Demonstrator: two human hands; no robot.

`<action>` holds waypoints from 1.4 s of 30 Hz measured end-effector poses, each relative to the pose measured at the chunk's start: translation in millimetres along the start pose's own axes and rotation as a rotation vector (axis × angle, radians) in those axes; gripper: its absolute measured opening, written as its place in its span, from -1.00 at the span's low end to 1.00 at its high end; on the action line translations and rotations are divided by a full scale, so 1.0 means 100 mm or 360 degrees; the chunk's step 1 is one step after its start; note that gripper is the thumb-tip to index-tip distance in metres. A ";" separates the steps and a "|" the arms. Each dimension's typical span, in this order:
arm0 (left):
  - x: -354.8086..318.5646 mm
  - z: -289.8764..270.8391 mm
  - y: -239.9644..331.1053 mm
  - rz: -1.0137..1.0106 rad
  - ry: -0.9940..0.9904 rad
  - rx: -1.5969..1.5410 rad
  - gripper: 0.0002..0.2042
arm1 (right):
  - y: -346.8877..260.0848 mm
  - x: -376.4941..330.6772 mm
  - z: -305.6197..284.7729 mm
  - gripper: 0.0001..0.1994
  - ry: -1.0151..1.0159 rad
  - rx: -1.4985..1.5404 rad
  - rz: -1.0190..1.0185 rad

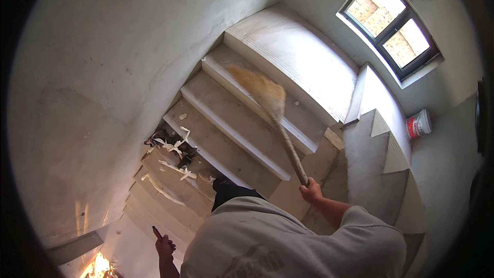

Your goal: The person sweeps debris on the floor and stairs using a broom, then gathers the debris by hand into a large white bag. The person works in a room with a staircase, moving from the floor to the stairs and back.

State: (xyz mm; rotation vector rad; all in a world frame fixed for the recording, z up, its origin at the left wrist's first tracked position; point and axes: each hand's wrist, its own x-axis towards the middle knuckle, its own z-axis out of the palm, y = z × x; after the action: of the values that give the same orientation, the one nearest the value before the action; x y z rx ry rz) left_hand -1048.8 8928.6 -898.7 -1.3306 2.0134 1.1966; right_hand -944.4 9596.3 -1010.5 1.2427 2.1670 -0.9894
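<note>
My right hand (311,191) is closed round the end of the long wooden handle of a straw broom (291,149). The broom's bristle head, smeared by motion, is over the upper steps (231,108) just below the landing. Low on the left, my left hand (165,247) is closed on a slim dark-and-red object (157,233) whose kind I cannot make out. Crumpled white strips (172,146) and dark scraps (186,159) lie on the steps by the left wall, beside my dark shoe (221,184). Small white bits dot the treads.
A pale landing (303,56) tops the stairs, beneath a dark-framed window (388,25). On the right, a white-and-red bucket (419,123) stands beside a stepped side wall (373,149). The stairs descend at lower left, where a bright orange glow (99,267) shows. A grey wall (103,82) flanks the left.
</note>
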 end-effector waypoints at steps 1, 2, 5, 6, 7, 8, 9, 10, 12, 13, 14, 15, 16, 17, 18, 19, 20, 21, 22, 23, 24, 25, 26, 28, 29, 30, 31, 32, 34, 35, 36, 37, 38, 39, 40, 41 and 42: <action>-0.02 0.10 0.03 -0.0006 -0.0014 0.0078 -0.77 | 0.23 0.09 0.07 -0.66 0.0058 0.0095 0.0084; -0.04 0.14 0.02 -0.0019 -0.0006 0.0138 -0.77 | 0.13 0.08 0.02 -0.68 0.0059 0.0267 0.0286; 0.08 0.12 -0.32 -0.0098 -0.0068 0.0290 -0.75 | -0.36 0.08 -0.24 -0.64 0.0151 0.0615 0.0703; 0.01 0.14 -0.32 -0.0107 -0.0081 0.0396 -0.75 | -0.23 0.26 -0.24 -0.63 0.0153 0.0710 0.0780; -0.09 0.18 -0.24 -0.0096 -0.0095 0.0468 -0.76 | -0.02 0.52 -0.25 -0.63 0.0157 0.0808 0.0858; -0.23 0.21 -0.09 -0.0089 -0.0100 0.0534 -0.76 | 0.06 0.70 -0.25 -0.63 0.0151 0.0901 0.0931; -0.29 0.18 -0.06 -0.0112 -0.0080 0.0554 -0.77 | -0.13 0.75 -0.37 -0.63 0.0042 0.0905 0.1000; -0.35 0.15 -0.04 -0.0137 -0.0062 0.0574 -0.77 | -0.25 0.73 -0.45 -0.63 -0.0009 0.0837 0.0950; -0.27 0.08 -0.19 -0.0215 -0.0047 0.0522 -0.78 | -0.37 0.68 -0.58 -0.63 -0.0075 0.0707 0.0845; -0.17 0.01 -0.35 -0.0234 -0.0009 0.0373 -0.78 | -0.19 0.68 -0.59 -0.64 -0.0078 0.0761 0.0779; -0.11 -0.09 -0.52 -0.0256 0.0041 0.0217 -0.78 | -0.17 0.63 -0.63 -0.65 -0.0118 0.0706 0.0701; -0.10 -0.18 -0.64 -0.0278 0.0097 0.0058 -0.78 | -0.20 0.54 -0.70 -0.65 -0.0164 0.0648 0.0619; -0.09 -0.27 -0.74 -0.0267 0.0083 0.0029 -0.78 | -0.26 0.50 -0.73 -0.65 -0.0212 0.0590 0.0536; -0.08 -0.27 -0.75 -0.0250 0.0046 0.0004 -0.78 | -0.33 0.50 -0.76 -0.65 -0.0234 0.0581 0.0489; -0.09 -0.25 -0.73 -0.0229 0.0004 -0.0014 -0.78 | -0.42 0.55 -0.74 -0.63 -0.0193 0.0531 0.0481; -0.12 -0.18 -0.74 -0.0205 -0.0021 0.0112 -0.80 | -0.52 0.65 -0.67 -0.62 -0.0155 0.0478 0.0470; -0.15 -0.12 -0.75 -0.0178 -0.0041 0.0233 -0.82 | -0.65 0.77 -0.57 -0.60 -0.0119 0.0424 0.0453; -0.07 -0.12 -0.90 0.0019 -0.0143 0.0266 -0.83 | -0.78 0.89 -0.42 -0.57 -0.0087 0.0443 0.0542; -0.16 -0.04 -0.80 -0.0143 -0.0064 0.0227 -0.82 | -1.00 0.96 -0.25 -0.57 -0.0095 0.0446 0.0540; -0.31 0.05 -0.62 -0.0303 0.0024 0.0182 -0.82 | -1.27 0.99 -0.08 -0.58 -0.0106 0.0450 0.0539; -0.41 0.09 -0.58 -0.0322 0.0051 0.0202 -0.82 | -1.58 0.98 0.04 -0.58 -0.0213 0.0539 0.0513; -0.41 0.20 -0.49 -0.0313 0.0030 0.0246 -0.81 | -1.40 1.37 0.32 -0.57 -0.0338 0.0758 0.0431; -0.46 0.18 -0.52 -0.0341 0.0076 0.0261 -0.81 | -1.74 1.34 0.45 -0.57 -0.0424 0.0716 0.0388; -0.26 -0.03 -1.15 0.0031 -0.0070 0.0309 -0.79 | -2.58 1.10 0.50 -0.57 -0.0607 0.0615 0.0253; -0.29 0.01 -1.19 -0.0117 0.0002 0.0183 -0.79 | -2.77 1.06 0.44 -0.58 -0.0685 0.0558 0.0182; -0.38 0.03 -1.20 -0.0270 0.0080 0.0055 -0.79 | -2.89 1.04 0.37 -0.59 -0.0611 0.0525 0.0097; -0.47 0.03 -1.18 -0.0331 0.0117 -0.0062 -0.79 | -2.99 1.02 0.31 -0.60 -0.0538 0.0495 0.0012; -0.55 0.00 -1.14 -0.0340 0.0167 -0.0105 -0.79 | -3.09 1.02 0.28 -0.61 -0.0467 0.0466 -0.0075; -0.68 -0.04 -1.04 -0.0356 0.0267 -0.0189 -0.80 | -3.18 1.17 0.18 -0.68 -0.0370 0.0393 -0.0089; -0.82 -0.02 -0.89 -0.0218 0.0236 -0.0335 -0.77 | -3.17 1.28 0.10 -0.69 -0.0272 0.0361 -0.0106; -0.81 -0.06 -0.92 -0.0263 0.0263 -0.0348 -0.75 | -3.21 1.35 0.08 -0.70 -0.0200 0.0323 -0.0138; -0.79 -0.13 -1.05 -0.0309 0.0289 -0.0362 -0.71 | -3.27 1.41 0.07 -0.71 -0.0168 0.0406 -0.0058; -0.83 -0.20 -1.28 -0.0361 0.0329 -0.0387 -0.67 | -3.36 1.45 0.08 -0.71 -0.0150 0.0480 0.0014; -0.56 -0.42 -2.03 -0.0703 0.0379 -0.0347 -0.67 | -3.50 1.48 0.16 -0.71 -0.0171 0.0555 0.0072; -0.59 -0.30 -2.04 -0.0687 0.0333 -0.0273 -0.68 | -3.47 1.71 0.18 -0.74 -0.0182 0.0630 0.0136; -0.63 -0.21 -2.00 -0.0644 0.0292 -0.0180 -0.69 | -3.42 2.01 0.29 -0.76 -0.0204 0.0714 0.0208; -0.72 -0.12 -1.91 -0.0629 0.0256 -0.0106 -0.70 | -3.43 2.22 0.41 -0.78 -0.0239 0.0792 0.0277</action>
State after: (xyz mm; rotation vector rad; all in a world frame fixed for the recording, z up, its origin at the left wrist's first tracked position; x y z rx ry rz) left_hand -845.2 8924.7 -918.4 -1.8048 1.7102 1.0054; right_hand -1350.9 9570.3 -1063.3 1.4851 1.7176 -1.5480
